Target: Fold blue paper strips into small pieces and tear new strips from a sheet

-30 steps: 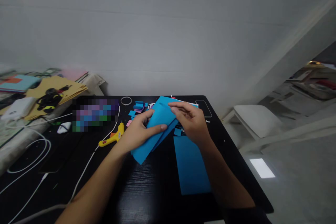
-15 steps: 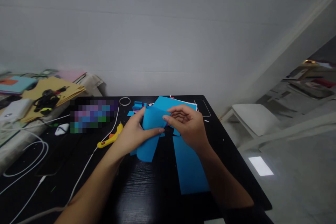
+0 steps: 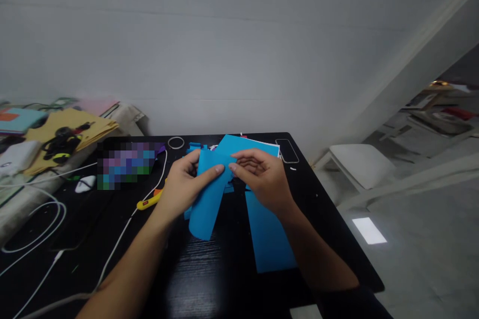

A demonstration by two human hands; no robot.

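Note:
A sheet of blue paper (image 3: 206,204), bent into a curve, is held above the black table between both hands. My left hand (image 3: 189,179) grips its left side, with the thumb lying across the front and the fingers behind. At the upper right corner of the sheet, my right hand (image 3: 262,177) pinches the edge between thumb and fingers. Below my right wrist a flat blue paper sheet (image 3: 267,239) lies on the table. Behind my hands lies another blue sheet (image 3: 228,143), with white paper under its edge.
A yellow glue gun (image 3: 147,202) lies left of my left forearm, partly hidden. White cables (image 3: 119,239) cross the table's left side. A grey ring (image 3: 175,143) and small blue paper pieces are near the back. A white stool (image 3: 357,167) stands to the right.
The held blue paper has shifted left and tilted, its lower end now lower. My left hand has moved slightly left and its thumb higher on the sheet. My right hand still pinches the corner.

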